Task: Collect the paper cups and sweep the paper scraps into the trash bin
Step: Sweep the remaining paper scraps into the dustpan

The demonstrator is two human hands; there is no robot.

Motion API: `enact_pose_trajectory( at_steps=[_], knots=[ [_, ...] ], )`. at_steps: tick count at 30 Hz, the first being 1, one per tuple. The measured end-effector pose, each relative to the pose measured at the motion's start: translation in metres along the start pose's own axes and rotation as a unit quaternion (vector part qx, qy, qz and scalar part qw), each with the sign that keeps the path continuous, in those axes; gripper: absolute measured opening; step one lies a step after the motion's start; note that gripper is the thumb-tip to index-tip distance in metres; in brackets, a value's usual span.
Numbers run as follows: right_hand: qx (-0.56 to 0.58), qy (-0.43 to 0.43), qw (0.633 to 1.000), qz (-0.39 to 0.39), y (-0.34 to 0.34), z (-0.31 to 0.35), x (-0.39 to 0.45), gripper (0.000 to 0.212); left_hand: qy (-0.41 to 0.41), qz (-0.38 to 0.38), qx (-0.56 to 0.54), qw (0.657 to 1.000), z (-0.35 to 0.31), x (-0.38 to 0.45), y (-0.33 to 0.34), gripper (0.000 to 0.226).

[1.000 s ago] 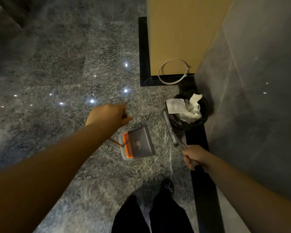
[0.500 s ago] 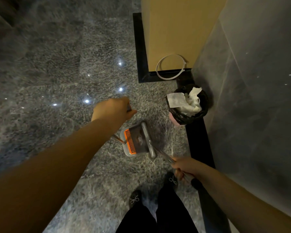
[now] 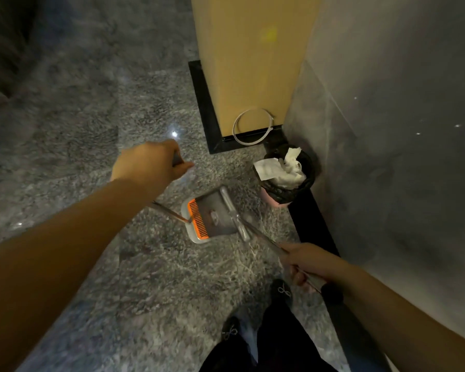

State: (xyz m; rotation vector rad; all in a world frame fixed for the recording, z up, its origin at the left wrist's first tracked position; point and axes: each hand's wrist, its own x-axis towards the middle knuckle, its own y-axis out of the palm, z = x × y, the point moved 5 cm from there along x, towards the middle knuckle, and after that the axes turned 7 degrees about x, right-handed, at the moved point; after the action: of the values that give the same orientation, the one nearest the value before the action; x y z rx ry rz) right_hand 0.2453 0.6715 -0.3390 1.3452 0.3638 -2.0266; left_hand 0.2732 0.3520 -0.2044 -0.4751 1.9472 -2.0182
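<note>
Scraps sit in the grey dustpan with orange comb (image 3: 212, 218); keep your left hand (image 3: 148, 165) clenched on its handle, right hand (image 3: 306, 260) gripping the metal-handled broom (image 3: 234, 210), and tip level into the black-lined trash bin (image 3: 286, 181).

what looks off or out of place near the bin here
The trash bin is overfull: white crumpled paper heaps above its rim, one sheet hanging over the left edge. A loose white ring leans against the yellow panel behind it.
</note>
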Motion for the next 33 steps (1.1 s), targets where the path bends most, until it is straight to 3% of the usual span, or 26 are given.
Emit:
enact_pose_trajectory(
  at_steps=[5, 13, 19, 33],
  knots=[
    [0.000, -0.076, 0.997, -0.029, -0.007, 0.016, -0.041, 0.038, 0.073, -0.080, 0.043, 0.993, -0.006, 0.002, -0.069, 0.035],
    [0.050, -0.092, 0.994, -0.044, -0.035, 0.031, -0.089, 0.040, 0.108, -0.168, 0.062, 0.978, -0.041, 0.009, -0.159, 0.032],
    [0.072, -0.122, 0.986, -0.085, -0.067, 0.028, -0.097, 0.055, 0.116, -0.214, 0.079, 0.967, -0.058, 0.006, -0.173, 0.035],
    [0.156, -0.115, 0.979, -0.069, -0.083, 0.015, -0.098, 0.039, 0.084, -0.195, 0.061, 0.975, -0.067, -0.019, -0.161, 0.037]
  ],
)
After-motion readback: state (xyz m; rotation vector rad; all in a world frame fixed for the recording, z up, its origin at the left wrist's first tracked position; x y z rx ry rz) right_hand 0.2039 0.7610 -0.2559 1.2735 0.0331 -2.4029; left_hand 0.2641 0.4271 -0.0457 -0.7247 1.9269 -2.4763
